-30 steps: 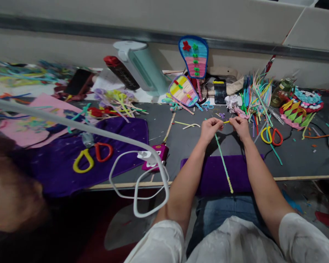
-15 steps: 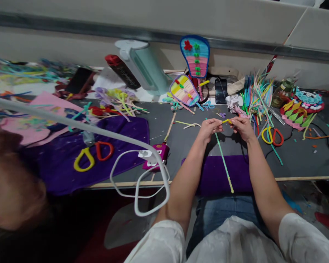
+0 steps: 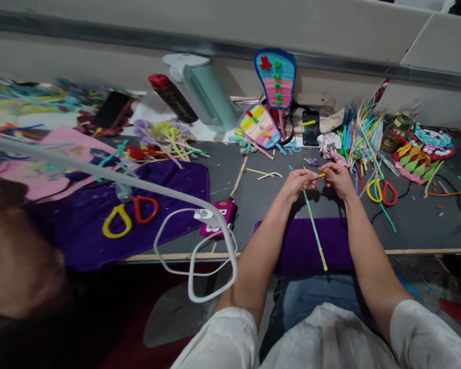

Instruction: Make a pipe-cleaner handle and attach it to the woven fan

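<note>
My left hand (image 3: 298, 183) and my right hand (image 3: 338, 179) meet over the dark table (image 3: 261, 197), fingertips pinched together on a short yellow pipe cleaner piece (image 3: 320, 176). From the left hand a long green pipe cleaner (image 3: 313, 227) hangs down toward me, its lower end yellowish, crossing a purple cloth (image 3: 303, 246) at the table's near edge. Both forearms rest near that cloth.
Scissors with yellow and red handles (image 3: 382, 190) lie right of my right hand, another pair (image 3: 130, 215) on a purple cloth at left. A bundle of coloured pipe cleaners (image 3: 359, 136), two fan-shaped crafts (image 3: 274, 77), a pink device (image 3: 218, 218) and a white cable (image 3: 194, 256) are around. Another person's head (image 3: 19, 256) is at lower left.
Both hands have shifted slightly toward me and the yellow piece has turned a little between the fingertips. The long green pipe cleaner hangs much as before.
</note>
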Demonstrator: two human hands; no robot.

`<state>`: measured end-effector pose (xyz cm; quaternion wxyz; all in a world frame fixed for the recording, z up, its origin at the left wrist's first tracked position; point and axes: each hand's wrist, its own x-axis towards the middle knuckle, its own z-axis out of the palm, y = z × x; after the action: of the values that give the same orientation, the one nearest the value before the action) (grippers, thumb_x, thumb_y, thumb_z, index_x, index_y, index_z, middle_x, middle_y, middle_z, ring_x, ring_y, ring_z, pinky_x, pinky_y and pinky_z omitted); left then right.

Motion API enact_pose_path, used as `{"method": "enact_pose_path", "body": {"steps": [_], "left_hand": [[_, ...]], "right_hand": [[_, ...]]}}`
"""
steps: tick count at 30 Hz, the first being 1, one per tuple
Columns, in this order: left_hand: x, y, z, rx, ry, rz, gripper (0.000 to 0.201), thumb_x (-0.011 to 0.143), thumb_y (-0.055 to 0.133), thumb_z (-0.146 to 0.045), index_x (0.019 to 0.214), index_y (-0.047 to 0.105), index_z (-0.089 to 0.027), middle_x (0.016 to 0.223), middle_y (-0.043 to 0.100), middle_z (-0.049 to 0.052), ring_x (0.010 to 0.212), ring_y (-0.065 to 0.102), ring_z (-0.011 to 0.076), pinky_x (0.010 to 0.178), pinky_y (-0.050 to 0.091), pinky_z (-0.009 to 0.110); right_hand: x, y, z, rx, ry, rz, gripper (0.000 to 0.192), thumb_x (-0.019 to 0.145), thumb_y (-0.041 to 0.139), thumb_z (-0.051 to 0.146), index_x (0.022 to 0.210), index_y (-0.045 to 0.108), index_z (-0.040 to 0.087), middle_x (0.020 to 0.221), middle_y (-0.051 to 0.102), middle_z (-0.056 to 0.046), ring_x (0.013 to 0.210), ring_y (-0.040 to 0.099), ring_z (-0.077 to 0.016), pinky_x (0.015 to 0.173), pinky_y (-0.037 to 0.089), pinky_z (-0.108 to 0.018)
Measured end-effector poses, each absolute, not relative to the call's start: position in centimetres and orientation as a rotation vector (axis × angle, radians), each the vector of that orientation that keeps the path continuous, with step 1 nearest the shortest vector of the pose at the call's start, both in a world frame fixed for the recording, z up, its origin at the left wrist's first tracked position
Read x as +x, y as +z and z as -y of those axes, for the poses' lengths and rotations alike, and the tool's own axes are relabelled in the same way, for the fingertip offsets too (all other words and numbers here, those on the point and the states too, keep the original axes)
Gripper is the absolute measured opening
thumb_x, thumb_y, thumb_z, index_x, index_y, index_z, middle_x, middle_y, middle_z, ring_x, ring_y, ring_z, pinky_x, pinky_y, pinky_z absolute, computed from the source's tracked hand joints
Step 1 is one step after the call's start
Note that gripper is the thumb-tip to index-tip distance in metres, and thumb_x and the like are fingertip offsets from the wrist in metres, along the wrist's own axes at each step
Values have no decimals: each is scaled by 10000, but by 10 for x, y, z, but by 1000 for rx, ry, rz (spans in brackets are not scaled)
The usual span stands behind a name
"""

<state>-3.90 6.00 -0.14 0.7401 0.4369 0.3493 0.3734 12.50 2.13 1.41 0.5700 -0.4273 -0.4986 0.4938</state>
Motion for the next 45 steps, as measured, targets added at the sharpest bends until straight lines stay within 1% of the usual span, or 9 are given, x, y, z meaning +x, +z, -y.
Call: {"method": "enact_pose_path", "body": {"steps": [4,8,13,21,26,31,37,42,45], "left_hand": [[-43,2,-60,852,816,-716,283,588,813,-277,734,629,-121,561,602,-18,469,567,85,697,569,338],[-46,4,-62,780,807,-689,231,620,788,-229,721,612,-119,565,605,-17,461,568,84,703,572,342],[-45,4,-62,786,806,-713,236,611,784,-224,729,615,-109,556,604,-18,450,562,84,676,575,331],[-42,2,-61,821,819,-741,290,589,812,-258,753,627,-107,561,604,-15,450,554,79,671,574,335],[-36,2,-58,944,947,-770,327,573,824,-338,730,650,-110,561,606,-8,471,554,81,613,535,270],[-28,2,-54,1211,1188,-787,284,674,750,-389,717,648,-127,581,626,5,498,561,97,538,454,226],[-24,-3,-47,1638,1275,-939,213,792,621,-353,732,663,-153,610,635,5,557,566,107,564,431,221],[-25,-5,-48,1709,1239,-959,219,802,606,-358,753,671,-155,625,648,11,568,578,117,571,437,225],[-24,-5,-49,1633,1212,-916,210,784,620,-354,737,659,-153,596,634,2,537,570,113,550,435,225]], "right_hand": [[128,13,-22,-963,1204,1082,388,738,676,573,867,701,208,854,653,-34,661,585,-129,449,413,-221],[130,10,-25,-1012,1176,1097,329,661,774,470,858,705,216,756,635,-2,634,561,-114,446,405,-201],[129,8,-25,-1049,1161,1130,306,622,795,432,815,697,215,695,622,12,625,547,-117,457,397,-205],[128,7,-26,-1012,1101,1189,249,678,761,409,807,687,209,678,582,27,555,460,-87,460,386,-212],[124,5,-27,-1059,1013,1178,306,711,727,488,771,625,205,639,530,40,526,427,-82,455,360,-219],[120,3,-31,-1154,908,1112,355,721,701,529,715,563,203,570,470,54,475,383,-80,450,311,-238],[116,-4,-33,-1238,836,1038,288,748,657,431,652,506,204,502,427,67,422,370,-76,414,285,-226],[112,-3,-32,-1216,872,982,206,719,640,355,820,529,213,573,497,66,472,492,-95,395,320,-198],[112,-2,-32,-1188,820,1010,160,721,613,307,833,550,212,565,478,68,463,464,-86,398,309,-196]]}}
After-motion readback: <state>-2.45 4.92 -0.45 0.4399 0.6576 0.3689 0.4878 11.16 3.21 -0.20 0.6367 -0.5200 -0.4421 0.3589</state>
